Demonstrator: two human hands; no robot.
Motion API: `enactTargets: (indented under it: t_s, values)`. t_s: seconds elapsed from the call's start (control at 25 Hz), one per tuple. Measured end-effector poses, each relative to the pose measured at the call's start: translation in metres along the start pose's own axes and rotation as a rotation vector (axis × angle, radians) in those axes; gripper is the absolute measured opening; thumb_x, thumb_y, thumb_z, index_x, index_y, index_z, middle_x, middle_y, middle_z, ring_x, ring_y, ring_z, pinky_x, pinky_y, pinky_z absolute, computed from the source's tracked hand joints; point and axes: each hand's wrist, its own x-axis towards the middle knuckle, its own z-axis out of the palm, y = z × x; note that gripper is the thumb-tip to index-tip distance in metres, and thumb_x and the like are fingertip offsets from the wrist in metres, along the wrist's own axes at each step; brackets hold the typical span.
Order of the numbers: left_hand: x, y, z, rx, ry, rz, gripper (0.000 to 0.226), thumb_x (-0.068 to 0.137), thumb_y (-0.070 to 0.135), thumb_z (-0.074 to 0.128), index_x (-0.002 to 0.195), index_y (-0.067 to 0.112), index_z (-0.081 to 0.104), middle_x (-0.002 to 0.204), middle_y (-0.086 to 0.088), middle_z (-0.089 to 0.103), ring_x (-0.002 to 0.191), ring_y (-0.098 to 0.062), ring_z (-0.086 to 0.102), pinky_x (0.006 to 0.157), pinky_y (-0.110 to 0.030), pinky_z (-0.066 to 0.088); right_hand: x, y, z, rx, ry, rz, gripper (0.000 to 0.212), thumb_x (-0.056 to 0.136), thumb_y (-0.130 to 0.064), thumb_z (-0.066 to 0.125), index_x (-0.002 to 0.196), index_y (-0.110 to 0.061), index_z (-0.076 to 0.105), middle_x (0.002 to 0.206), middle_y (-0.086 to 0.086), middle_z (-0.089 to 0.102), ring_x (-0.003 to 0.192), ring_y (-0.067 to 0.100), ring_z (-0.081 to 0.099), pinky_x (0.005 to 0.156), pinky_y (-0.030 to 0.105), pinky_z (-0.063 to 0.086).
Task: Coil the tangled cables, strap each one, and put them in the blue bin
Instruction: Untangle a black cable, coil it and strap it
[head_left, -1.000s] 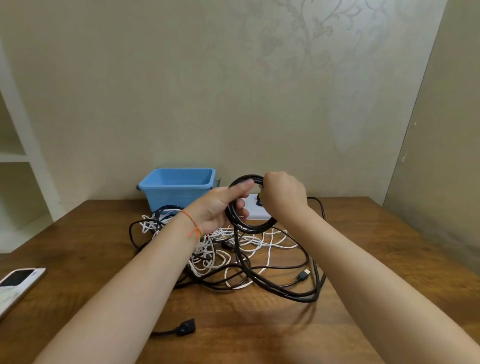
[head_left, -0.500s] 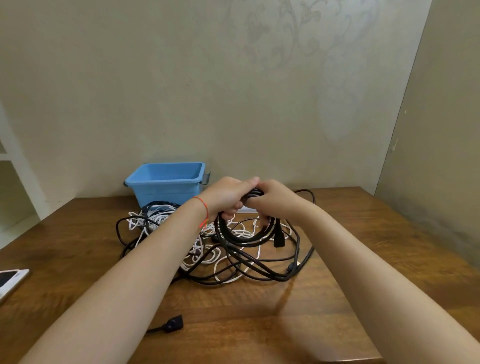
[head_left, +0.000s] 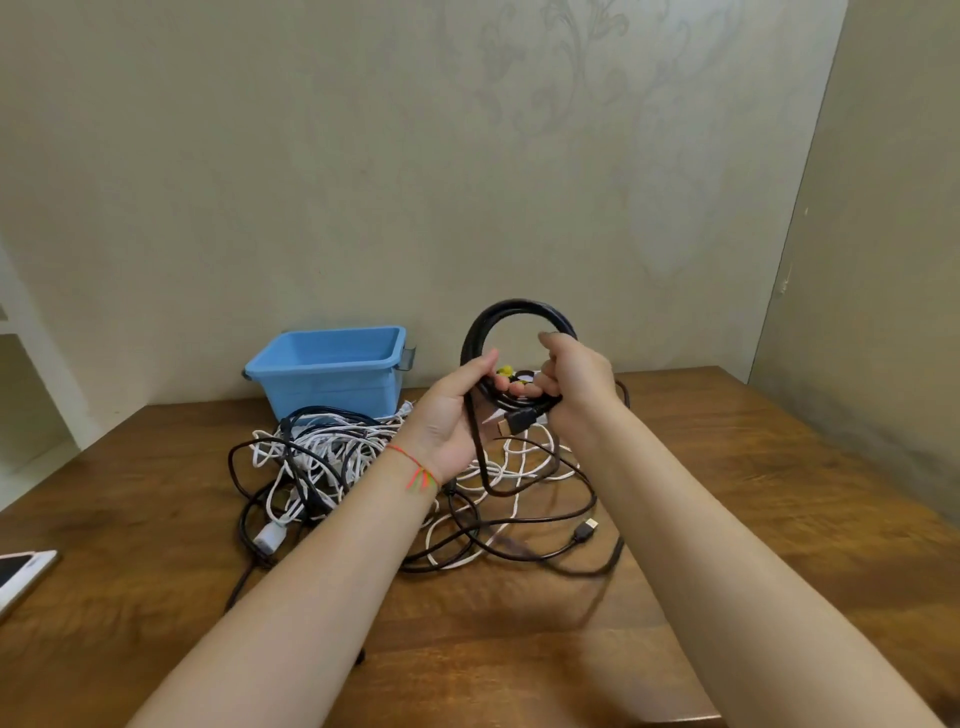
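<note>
Two bare forearms reach from the near edge over a wooden table (head_left: 727, 493). At the near left edge lies a white phone (head_left: 21, 571), partly cut off by the frame. Farther in, a tangle of white and black cables (head_left: 332, 467) sprawls across the tabletop, with one black plug end (head_left: 586, 530) lying loose on its right side. Above that heap, both hands hold up a black cable coil (head_left: 514, 322), standing upright as a ring. The left hand (head_left: 452, 415), with a red thread bracelet (head_left: 415, 470) on its wrist, has thumb and fingers curled round the coil's left side, and a length of the same cable hangs down from it into the heap. The right hand (head_left: 571, 379) has its fingers clamped round the bottom right of the coil, where a black plug (head_left: 519, 421) sticks out below. Behind the heap, near the wall, stands the blue bin (head_left: 332, 384), and no cable shows inside it from this angle
</note>
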Motion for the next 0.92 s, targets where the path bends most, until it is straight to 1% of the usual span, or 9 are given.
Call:
enactTargets:
  t_s: [0.2, 0.24, 0.32, 0.36, 0.44, 0.52, 0.64, 0.8, 0.92]
  values:
    - [-0.005, 0.003, 0.013, 0.055, -0.072, 0.220, 0.008, 0.088, 0.016, 0.069, 0.091, 0.010, 0.065, 0.082, -0.006, 0.068, 0.079, -0.016, 0.067, 0.087, -0.031, 0.053, 0.004, -0.002, 0.014, 0.444, 0.034, 0.155, 0.028, 0.098, -0.022, 0.057, 0.075, -0.012, 0.043, 0.053, -0.002, 0.028, 0.043, 0.009, 0.029, 0.051, 0.025, 0.036]
    - [-0.006, 0.005, 0.012, 0.159, -0.093, 0.285, 0.019, 0.083, 0.016, 0.072, 0.099, 0.011, 0.063, 0.088, -0.004, 0.069, 0.083, -0.014, 0.066, 0.084, -0.027, 0.053, 0.006, -0.002, 0.016, 0.564, 0.004, 0.215, 0.031, 0.099, -0.023, 0.055, 0.074, -0.012, 0.041, 0.056, 0.000, 0.029, 0.048, 0.005, 0.039, 0.056, 0.024, 0.043]
    - [-0.006, 0.006, 0.011, 0.435, -0.076, 0.402, 0.033, 0.077, 0.015, 0.074, 0.107, 0.014, 0.060, 0.100, -0.003, 0.067, 0.092, -0.012, 0.065, 0.080, -0.021, 0.053, 0.011, 0.002, 0.020, 0.725, -0.045, 0.308, 0.034, 0.099, -0.026, 0.054, 0.072, -0.012, 0.040, 0.066, 0.003, 0.037, 0.095, 0.001, 0.061, 0.092, 0.031, 0.053]
    - [-0.008, 0.005, 0.013, 0.561, -0.037, 0.462, 0.035, 0.077, 0.014, 0.076, 0.108, 0.014, 0.061, 0.102, -0.004, 0.067, 0.094, -0.012, 0.065, 0.081, -0.021, 0.053, 0.012, 0.003, 0.022, 0.763, -0.063, 0.344, 0.034, 0.099, -0.026, 0.054, 0.072, -0.013, 0.040, 0.071, 0.004, 0.040, 0.114, 0.006, 0.056, 0.106, 0.037, 0.046]
    - [-0.008, -0.001, 0.018, 0.680, 0.095, 0.548, 0.025, 0.081, 0.010, 0.079, 0.100, 0.012, 0.064, 0.094, -0.003, 0.067, 0.087, -0.008, 0.064, 0.080, -0.021, 0.053, -0.001, 0.001, 0.028, 0.716, -0.146, 0.369, 0.031, 0.103, -0.028, 0.047, 0.077, -0.011, 0.045, 0.074, 0.006, 0.050, 0.116, 0.012, 0.057, 0.104, 0.038, 0.046]
    - [-0.008, -0.002, 0.026, 0.611, 0.289, 0.561, 0.009, 0.085, 0.014, 0.076, 0.085, 0.014, 0.067, 0.084, -0.001, 0.068, 0.079, -0.009, 0.064, 0.075, -0.024, 0.052, -0.021, 0.002, 0.036, 0.517, -0.266, 0.334, 0.032, 0.103, -0.023, 0.041, 0.083, -0.004, 0.056, 0.069, 0.011, 0.064, 0.092, 0.022, 0.065, 0.084, 0.037, 0.052]
    - [-0.005, 0.020, 0.020, 0.518, 0.367, 0.515, 0.032, 0.090, 0.028, 0.070, 0.064, 0.011, 0.062, 0.070, -0.010, 0.065, 0.070, -0.018, 0.063, 0.077, -0.033, 0.053, -0.028, 0.010, 0.037, 0.029, -0.227, 0.205, 0.017, 0.089, -0.017, 0.056, 0.095, -0.008, 0.069, 0.088, 0.008, 0.067, 0.076, 0.019, 0.059, 0.071, 0.031, 0.050]
    - [-0.006, 0.050, 0.000, 0.713, 0.313, 0.445, 0.039, 0.094, 0.018, 0.064, 0.060, 0.012, 0.047, 0.039, 0.003, 0.036, 0.033, -0.012, 0.034, 0.048, -0.029, 0.038, -0.023, -0.004, 0.018, -0.507, -0.109, -0.267, 0.040, 0.084, -0.012, 0.065, 0.123, -0.010, 0.054, 0.111, 0.006, 0.057, 0.089, 0.016, 0.057, 0.067, 0.021, 0.044]
    - [-0.008, 0.053, 0.000, 1.123, 0.229, 0.274, 0.022, 0.087, 0.014, 0.069, 0.071, 0.011, 0.053, 0.047, 0.003, 0.036, 0.035, -0.013, 0.034, 0.043, -0.024, 0.031, -0.029, -0.014, 0.016, -1.004, -0.332, -0.664, 0.041, 0.082, -0.006, 0.064, 0.122, -0.014, 0.057, 0.110, 0.002, 0.061, 0.102, 0.018, 0.058, 0.080, 0.028, 0.049]
